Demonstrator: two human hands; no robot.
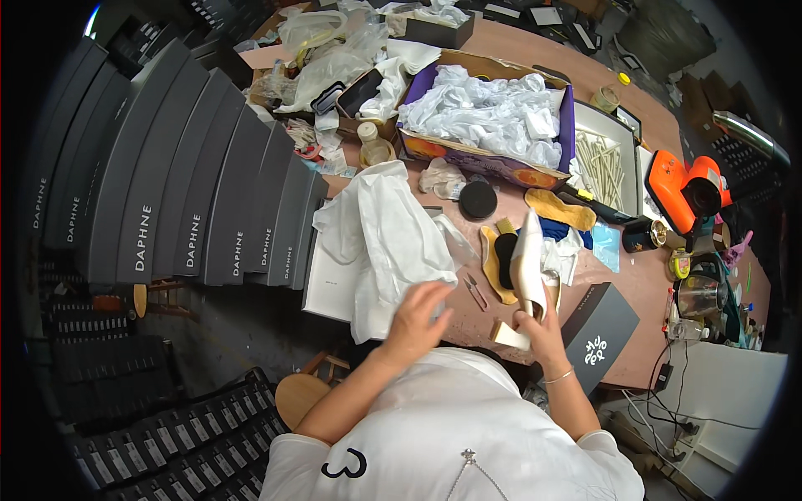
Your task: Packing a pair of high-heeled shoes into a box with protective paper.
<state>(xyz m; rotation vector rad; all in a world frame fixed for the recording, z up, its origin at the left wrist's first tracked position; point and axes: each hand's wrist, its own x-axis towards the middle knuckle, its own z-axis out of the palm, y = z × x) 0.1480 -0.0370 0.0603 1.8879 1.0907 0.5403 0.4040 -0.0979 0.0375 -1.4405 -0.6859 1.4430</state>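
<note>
A cream pointed shoe with a block heel [526, 265] is gripped in my right hand [543, 332], its toe pointing away from me. My left hand [418, 321] hovers at the near edge of crumpled white tissue paper [386, 230], fingers apart and slightly bent, holding nothing that I can see. The paper spills over an open white-lined shoebox [324, 288]. Small thread snips [475, 292] lie between my hands. Just left of the shoe rests a tan insole-shaped piece [493, 267], with a dark object partly hidden by the shoe. A dark grey box lid [600, 324] sits right of my right hand.
Dark grey shoeboxes [180, 159] stand stacked at the left. Farther back are a purple carton [468, 154] of white wrapping, a black round lid [478, 200], a glass jar [376, 150] and a tray of pale sticks [603, 167]. An orange tool [668, 188] is at the right.
</note>
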